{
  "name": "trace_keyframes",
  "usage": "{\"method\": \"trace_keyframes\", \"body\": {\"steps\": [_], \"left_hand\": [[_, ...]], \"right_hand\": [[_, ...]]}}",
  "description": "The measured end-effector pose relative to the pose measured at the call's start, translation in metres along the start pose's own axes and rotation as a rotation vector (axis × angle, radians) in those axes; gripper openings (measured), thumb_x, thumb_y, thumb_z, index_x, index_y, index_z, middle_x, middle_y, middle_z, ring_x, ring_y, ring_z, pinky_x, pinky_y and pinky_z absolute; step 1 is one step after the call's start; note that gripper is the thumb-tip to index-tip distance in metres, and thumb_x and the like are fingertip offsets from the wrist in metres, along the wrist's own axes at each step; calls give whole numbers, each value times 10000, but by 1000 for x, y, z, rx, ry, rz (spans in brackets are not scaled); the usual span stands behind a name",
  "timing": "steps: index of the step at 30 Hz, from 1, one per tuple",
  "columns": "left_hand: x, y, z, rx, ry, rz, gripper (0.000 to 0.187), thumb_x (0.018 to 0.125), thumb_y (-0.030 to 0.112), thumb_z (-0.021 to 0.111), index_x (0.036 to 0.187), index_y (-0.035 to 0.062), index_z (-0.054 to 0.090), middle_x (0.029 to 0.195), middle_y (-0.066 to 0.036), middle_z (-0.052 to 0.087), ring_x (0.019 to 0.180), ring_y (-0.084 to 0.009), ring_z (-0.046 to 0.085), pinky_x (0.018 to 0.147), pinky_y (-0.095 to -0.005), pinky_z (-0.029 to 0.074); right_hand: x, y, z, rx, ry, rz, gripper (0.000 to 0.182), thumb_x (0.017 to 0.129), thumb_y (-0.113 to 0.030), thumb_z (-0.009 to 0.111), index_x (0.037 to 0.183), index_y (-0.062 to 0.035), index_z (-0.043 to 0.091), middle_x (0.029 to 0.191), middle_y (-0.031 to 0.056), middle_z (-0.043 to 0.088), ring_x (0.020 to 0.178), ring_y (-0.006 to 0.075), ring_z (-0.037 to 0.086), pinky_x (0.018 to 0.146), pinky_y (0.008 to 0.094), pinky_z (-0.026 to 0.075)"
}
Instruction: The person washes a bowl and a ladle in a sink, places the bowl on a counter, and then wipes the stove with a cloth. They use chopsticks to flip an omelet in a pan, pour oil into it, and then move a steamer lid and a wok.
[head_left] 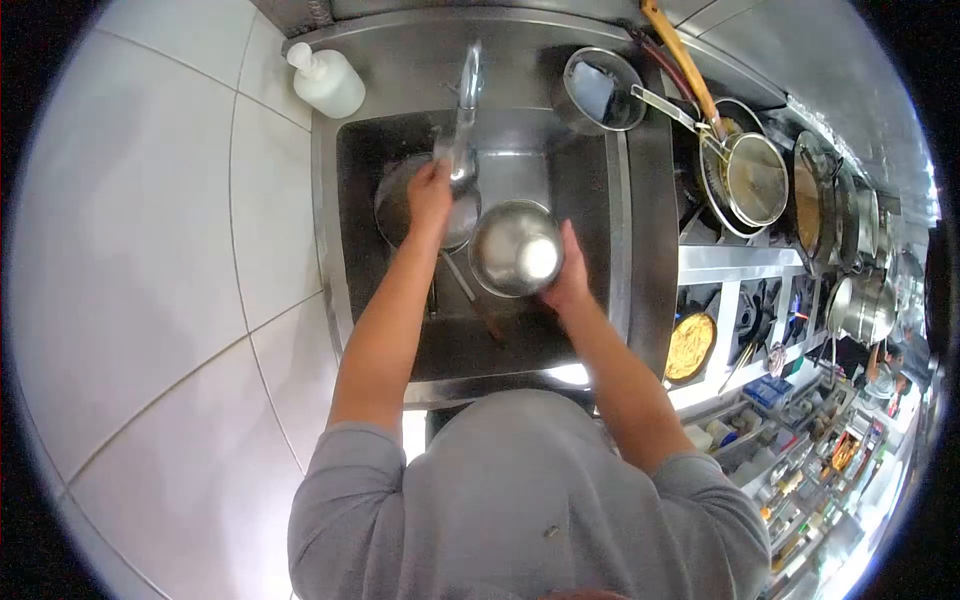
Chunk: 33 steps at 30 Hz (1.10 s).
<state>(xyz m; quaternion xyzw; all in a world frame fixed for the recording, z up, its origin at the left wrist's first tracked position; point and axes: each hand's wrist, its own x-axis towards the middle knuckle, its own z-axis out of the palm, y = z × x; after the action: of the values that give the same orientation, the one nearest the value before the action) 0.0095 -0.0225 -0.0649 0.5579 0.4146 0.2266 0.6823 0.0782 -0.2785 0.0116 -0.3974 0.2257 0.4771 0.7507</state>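
My right hand grips the side of a shiny metal bowl, its rounded outside facing up, over the sink. My left hand is at the running water below the faucet. Its fingers are curled together, and whatever they hold, if anything, is hidden or blurred. Beneath that hand a round pan lies in the sink. A long handle runs from near the pan toward the front of the basin.
A white pump bottle stands at the sink's back left corner. At the back right is a metal pot with something pale inside. Strainers rest over a pan on the stove at right, and a pan of yellow food sits nearer.
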Motion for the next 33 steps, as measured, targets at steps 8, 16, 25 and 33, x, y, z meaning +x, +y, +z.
{"method": "trace_keyframes", "body": {"steps": [8, 16, 25, 33], "left_hand": [[-74, 8, 9, -428, 197, -523, 515, 1065, 423, 574, 1353, -3, 613, 1286, -139, 669, 1094, -275, 643, 995, -450, 496], [-46, -149, 0, 754, -624, -148, 435, 1008, 312, 588, 1367, 74, 646, 1333, -200, 657, 1214, -405, 629, 1043, -543, 469], [-19, -130, -37, 1474, -534, 379, 279, 941, 155, 654, 1204, 99, 728, 1323, -145, 668, 1213, -361, 634, 1024, -560, 474], [19, -35, 1, 763, -138, 327, 260, 943, 226, 715, 1136, 56, 750, 1070, -130, 737, 1008, -291, 697, 823, -395, 541]], "right_hand": [[24, 13, 5, -16, 89, -81, 620, 1042, -597, 516, 1342, -66, 626, 1298, 106, 684, 1204, 274, 650, 1050, 474, 524], [41, 32, -76, 57, 183, 60, 532, 1061, -544, 514, 1348, -112, 631, 1297, 89, 699, 1159, 273, 686, 1027, 476, 550], [18, 29, -82, 91, 400, 164, 543, 1055, -543, 512, 1348, -102, 633, 1305, 105, 695, 1204, 301, 663, 1066, 510, 521], [11, 25, -40, 70, 155, 74, 565, 1038, -563, 531, 1333, -94, 642, 1304, 106, 691, 1204, 303, 659, 1069, 509, 517]]}}
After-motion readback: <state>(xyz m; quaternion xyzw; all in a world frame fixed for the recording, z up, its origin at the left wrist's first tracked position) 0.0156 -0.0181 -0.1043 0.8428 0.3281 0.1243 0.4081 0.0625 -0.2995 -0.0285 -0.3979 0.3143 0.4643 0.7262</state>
